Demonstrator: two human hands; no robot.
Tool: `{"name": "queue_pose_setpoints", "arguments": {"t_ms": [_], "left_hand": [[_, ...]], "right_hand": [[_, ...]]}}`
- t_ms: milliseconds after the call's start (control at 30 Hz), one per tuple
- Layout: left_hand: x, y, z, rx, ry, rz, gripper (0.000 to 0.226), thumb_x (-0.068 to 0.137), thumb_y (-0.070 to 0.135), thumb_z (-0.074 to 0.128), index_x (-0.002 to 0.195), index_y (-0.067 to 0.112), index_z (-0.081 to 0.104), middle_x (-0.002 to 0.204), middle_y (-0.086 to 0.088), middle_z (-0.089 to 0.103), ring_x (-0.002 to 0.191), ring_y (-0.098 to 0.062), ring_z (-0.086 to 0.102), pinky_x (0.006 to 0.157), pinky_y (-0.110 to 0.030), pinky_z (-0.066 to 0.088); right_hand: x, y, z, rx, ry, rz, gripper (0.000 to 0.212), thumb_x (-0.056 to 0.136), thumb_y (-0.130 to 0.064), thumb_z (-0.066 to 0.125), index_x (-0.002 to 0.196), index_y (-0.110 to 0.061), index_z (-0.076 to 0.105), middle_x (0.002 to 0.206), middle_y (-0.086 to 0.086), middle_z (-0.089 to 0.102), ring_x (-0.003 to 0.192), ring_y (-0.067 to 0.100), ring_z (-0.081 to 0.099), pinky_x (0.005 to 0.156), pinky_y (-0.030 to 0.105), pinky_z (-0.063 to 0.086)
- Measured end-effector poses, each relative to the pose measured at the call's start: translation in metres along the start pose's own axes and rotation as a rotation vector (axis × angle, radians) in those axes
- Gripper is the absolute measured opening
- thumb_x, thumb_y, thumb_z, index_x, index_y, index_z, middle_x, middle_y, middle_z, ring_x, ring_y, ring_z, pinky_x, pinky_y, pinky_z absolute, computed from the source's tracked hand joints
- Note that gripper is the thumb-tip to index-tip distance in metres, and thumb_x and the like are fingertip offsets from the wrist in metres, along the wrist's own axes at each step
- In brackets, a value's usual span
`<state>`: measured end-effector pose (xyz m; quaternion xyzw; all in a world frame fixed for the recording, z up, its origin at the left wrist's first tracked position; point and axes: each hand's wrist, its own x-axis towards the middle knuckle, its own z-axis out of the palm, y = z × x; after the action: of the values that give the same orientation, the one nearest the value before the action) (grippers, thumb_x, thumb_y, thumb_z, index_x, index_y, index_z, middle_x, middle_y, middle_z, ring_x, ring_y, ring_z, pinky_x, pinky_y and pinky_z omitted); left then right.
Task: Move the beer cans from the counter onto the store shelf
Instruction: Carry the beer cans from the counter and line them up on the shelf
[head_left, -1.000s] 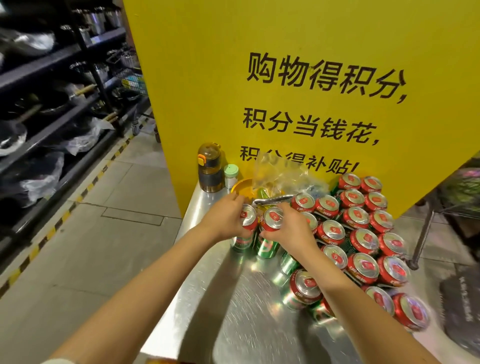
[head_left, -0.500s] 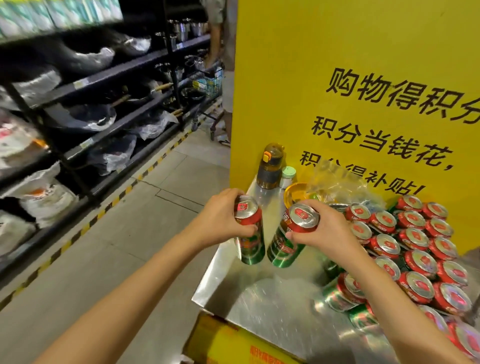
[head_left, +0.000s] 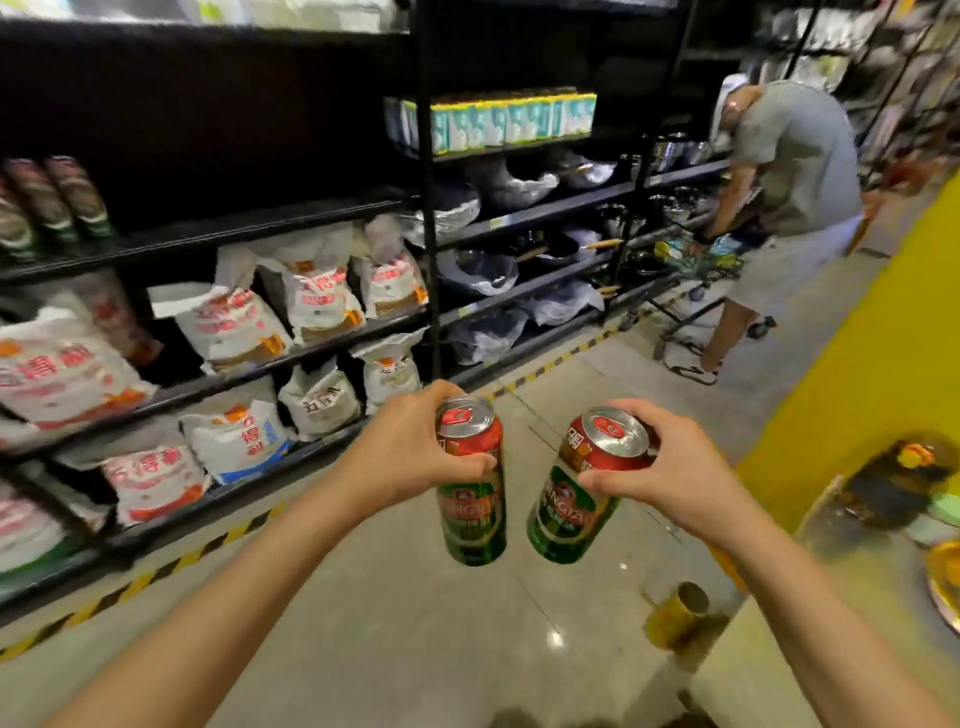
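- Left beer can (head_left: 471, 483): red top, green lower body, silver lid; held in the air over the grey floor (head_left: 415, 623), roughly upright, lid tipped a bit toward the camera.
- Right beer can (head_left: 587, 488): same design, also in the air, tilted so its top leans right and its bottom swings in toward the left can. The two cans are near each other at the bottom, not touching.
- Left hand (head_left: 402, 449): fingers and thumb curled round the upper red band of the left can, thumb across the front, firm wrap grip.
- Right hand (head_left: 670, 478): fingers curled round the top half of the right can, fingertips at the lid rim, thumb on the front of the body.
- Both forearms bare, reaching in from the bottom edge.
- Store shelf (head_left: 249, 234): black metal racking on the left, well ahead of the cans; several cans of the same red and green look stand on its upper tier at far left (head_left: 52, 208), blurred.
- White sacks (head_left: 234, 322) with red print fill the lower tiers.
- Further along the racking: wrapped pans (head_left: 519, 182) and a row of teal boxes (head_left: 498, 119).
- Black-and-yellow hazard stripe (head_left: 171, 564) runs along the shelf base.
- Yellow panel (head_left: 857, 374) at right; metal counter (head_left: 841, 613) corner at lower right with a blurred bottle (head_left: 904, 478) on it.
- Another person (head_left: 789, 208) in a grey top bends over a cart in the aisle, far back.
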<state>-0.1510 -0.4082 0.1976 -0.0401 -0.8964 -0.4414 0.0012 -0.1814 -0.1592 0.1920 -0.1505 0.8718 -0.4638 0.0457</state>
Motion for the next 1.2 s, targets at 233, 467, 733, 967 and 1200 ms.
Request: {"name": "queue_pose_setpoints", "arguments": {"t_ms": [233,467,733,967,1200], "left_hand": [[-0.04,-0.098,-0.151,0.01,0.307,-0.138,0.059,0.062,0.032,0.08,0.113,0.029,0.052,0.099,0.016,0.061,0.09,0.0,0.059,0.069,-0.016,0.047],[-0.031,-0.168,-0.266,0.008,0.482,-0.221,0.054,0.064,0.028,0.082,0.111,0.027,0.055,0.098,0.017,0.062,0.09,0.0,0.06,0.071,-0.016,0.047],[0.047,-0.248,-0.38,0.014,0.638,-0.274,0.05,0.067,0.031,0.081,0.11,0.03,0.055,0.099,0.015,0.063,0.088,0.0,0.061,0.07,-0.017,0.051],[0.103,-0.319,-0.474,0.043,0.781,-0.341,0.049,0.067,0.031,0.081,0.107,0.029,0.054,0.097,0.017,0.06,0.087,-0.001,0.059,0.068,-0.017,0.049],[0.147,-0.4,-0.569,0.107,0.802,-0.362,0.047,0.066,0.035,0.081,0.105,0.034,0.054,0.095,0.019,0.06,0.085,0.002,0.059,0.061,-0.01,0.047]], "right_hand": [[0.094,-0.094,0.138,0.098,-0.178,-0.176,0.052,0.057,-0.014,0.087,0.097,-0.035,0.06,0.094,-0.012,0.067,0.081,-0.007,0.063,0.061,0.008,0.049],[0.203,-0.182,0.24,0.146,-0.379,-0.297,0.045,0.06,-0.015,0.085,0.094,-0.035,0.062,0.091,-0.01,0.069,0.081,0.0,0.066,0.06,0.015,0.053],[0.368,-0.251,0.336,0.148,-0.487,-0.452,0.048,0.063,-0.017,0.084,0.096,-0.041,0.059,0.096,-0.017,0.065,0.085,-0.007,0.062,0.061,0.009,0.05],[0.497,-0.308,0.417,0.093,-0.542,-0.556,0.049,0.062,-0.02,0.085,0.099,-0.039,0.059,0.097,-0.016,0.065,0.087,-0.003,0.062,0.063,0.012,0.051],[0.598,-0.354,0.51,0.101,-0.563,-0.576,0.048,0.064,-0.022,0.083,0.104,-0.036,0.059,0.101,-0.013,0.064,0.092,0.007,0.063,0.073,0.025,0.056]]}}
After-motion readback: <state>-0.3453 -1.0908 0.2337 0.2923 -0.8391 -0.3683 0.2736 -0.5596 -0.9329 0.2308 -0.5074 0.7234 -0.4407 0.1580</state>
